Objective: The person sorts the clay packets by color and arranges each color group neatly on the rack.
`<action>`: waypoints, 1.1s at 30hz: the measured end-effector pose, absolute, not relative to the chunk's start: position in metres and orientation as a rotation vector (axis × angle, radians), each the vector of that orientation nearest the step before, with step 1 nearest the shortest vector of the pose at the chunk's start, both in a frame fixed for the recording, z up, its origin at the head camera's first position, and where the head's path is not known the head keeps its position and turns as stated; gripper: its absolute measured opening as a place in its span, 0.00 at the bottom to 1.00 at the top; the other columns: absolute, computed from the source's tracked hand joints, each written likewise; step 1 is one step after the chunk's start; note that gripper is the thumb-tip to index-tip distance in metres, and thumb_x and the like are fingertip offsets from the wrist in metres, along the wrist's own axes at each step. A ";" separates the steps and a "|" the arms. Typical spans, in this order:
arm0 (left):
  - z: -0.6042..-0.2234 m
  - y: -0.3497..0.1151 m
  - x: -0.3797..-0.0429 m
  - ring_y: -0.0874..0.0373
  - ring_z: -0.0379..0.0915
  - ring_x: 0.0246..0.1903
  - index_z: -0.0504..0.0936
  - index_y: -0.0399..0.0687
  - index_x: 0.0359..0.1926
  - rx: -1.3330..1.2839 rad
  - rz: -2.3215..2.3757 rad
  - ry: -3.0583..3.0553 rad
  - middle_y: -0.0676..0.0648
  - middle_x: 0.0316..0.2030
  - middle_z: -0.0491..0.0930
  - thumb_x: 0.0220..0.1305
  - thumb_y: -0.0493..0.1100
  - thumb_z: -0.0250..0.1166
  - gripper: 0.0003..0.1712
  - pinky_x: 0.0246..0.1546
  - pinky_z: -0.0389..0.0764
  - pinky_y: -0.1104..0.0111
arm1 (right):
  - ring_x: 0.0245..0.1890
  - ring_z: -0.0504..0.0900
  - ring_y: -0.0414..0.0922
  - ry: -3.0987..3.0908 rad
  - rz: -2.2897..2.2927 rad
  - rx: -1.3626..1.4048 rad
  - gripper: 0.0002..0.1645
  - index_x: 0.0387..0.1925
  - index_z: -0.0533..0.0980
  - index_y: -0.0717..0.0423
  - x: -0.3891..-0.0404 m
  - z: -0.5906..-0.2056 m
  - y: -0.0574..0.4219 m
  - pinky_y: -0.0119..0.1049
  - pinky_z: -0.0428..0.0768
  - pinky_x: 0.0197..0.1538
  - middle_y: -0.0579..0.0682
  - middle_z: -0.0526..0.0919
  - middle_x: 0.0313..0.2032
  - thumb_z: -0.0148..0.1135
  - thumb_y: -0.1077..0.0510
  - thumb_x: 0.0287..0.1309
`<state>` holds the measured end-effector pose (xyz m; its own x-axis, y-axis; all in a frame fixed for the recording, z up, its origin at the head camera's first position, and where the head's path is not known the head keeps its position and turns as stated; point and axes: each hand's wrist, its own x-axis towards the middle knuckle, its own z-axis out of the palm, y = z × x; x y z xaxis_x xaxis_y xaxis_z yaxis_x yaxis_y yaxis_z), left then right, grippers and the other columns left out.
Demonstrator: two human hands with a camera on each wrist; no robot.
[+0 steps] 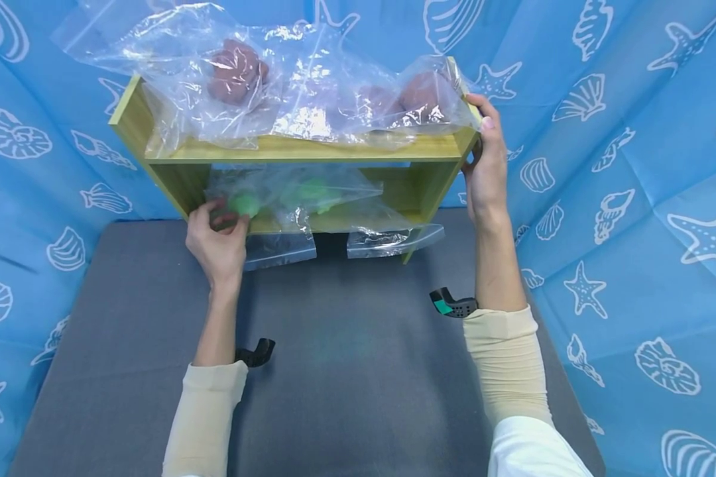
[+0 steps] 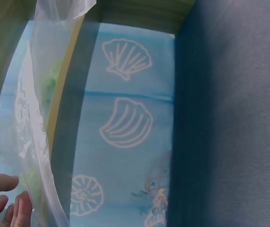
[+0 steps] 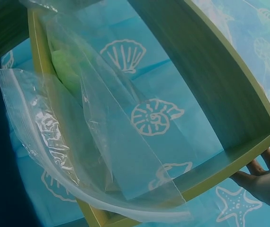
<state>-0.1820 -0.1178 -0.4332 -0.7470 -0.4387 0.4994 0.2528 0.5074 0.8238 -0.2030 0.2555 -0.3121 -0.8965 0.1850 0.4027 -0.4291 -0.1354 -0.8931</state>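
A small wooden shelf (image 1: 304, 154) with two levels stands at the back of the table. On its upper level lie clear zip bags (image 1: 179, 50) with a brown lump (image 1: 237, 71) on the left and another brown lump (image 1: 426, 93) on the right. The lower level carries zip bags (image 1: 280, 248) with green lumps (image 1: 313, 191) inside. My left hand (image 1: 217, 242) is at the lower level's left end, its fingers loosely bent beside a green lump (image 1: 244, 203); the left wrist view shows a gap between thumb and fingers. My right hand (image 1: 486, 169) grips the shelf's right side panel from outside.
The shelf stands on a grey table (image 1: 334, 371). Behind and on both sides hangs a blue curtain (image 1: 620, 199) with white shell and starfish prints. Zip-bag ends (image 1: 394, 240) hang over the lower level's front edge. Black wrist-camera mounts (image 1: 453, 305) sit beside the forearms.
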 end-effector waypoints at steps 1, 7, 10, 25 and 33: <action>-0.434 -0.118 -0.182 0.53 0.84 0.34 0.84 0.38 0.48 0.153 -1.273 -2.061 0.38 0.42 0.78 0.56 0.36 0.74 0.18 0.34 0.81 0.77 | 0.51 0.72 0.48 -1.740 2.084 0.270 0.24 0.63 0.72 0.43 -0.203 -0.312 0.255 0.44 0.71 0.45 0.53 0.71 0.57 0.37 0.50 0.73; -0.436 -0.118 -0.179 0.53 0.82 0.32 0.83 0.38 0.48 0.145 -1.280 -2.053 0.37 0.43 0.77 0.56 0.36 0.73 0.18 0.32 0.78 0.81 | 0.51 0.72 0.48 -1.746 2.083 0.260 0.24 0.64 0.72 0.43 -0.203 -0.313 0.254 0.44 0.71 0.45 0.52 0.72 0.57 0.37 0.50 0.73; -0.437 -0.119 -0.178 0.53 0.82 0.32 0.83 0.37 0.48 0.125 -1.313 -2.033 0.37 0.43 0.77 0.56 0.36 0.73 0.18 0.31 0.78 0.81 | 0.52 0.71 0.48 -1.751 2.078 0.261 0.25 0.64 0.72 0.43 -0.204 -0.313 0.254 0.45 0.71 0.45 0.52 0.71 0.57 0.37 0.50 0.73; -0.419 -0.118 -0.148 0.38 0.79 0.32 0.81 0.27 0.48 0.011 -1.383 -1.986 0.30 0.43 0.79 0.57 0.27 0.70 0.17 0.31 0.76 0.82 | 0.53 0.73 0.48 -1.742 2.071 0.207 0.26 0.66 0.72 0.40 -0.206 -0.312 0.254 0.42 0.72 0.46 0.52 0.72 0.60 0.36 0.48 0.75; -0.411 -0.117 -0.141 0.47 0.80 0.31 0.81 0.28 0.48 0.022 -1.359 -2.011 0.31 0.42 0.80 0.57 0.28 0.70 0.17 0.30 0.75 0.82 | 0.66 0.68 0.47 -1.706 2.110 0.125 0.28 0.69 0.70 0.39 -0.202 -0.313 0.254 0.46 0.68 0.64 0.46 0.71 0.67 0.31 0.48 0.79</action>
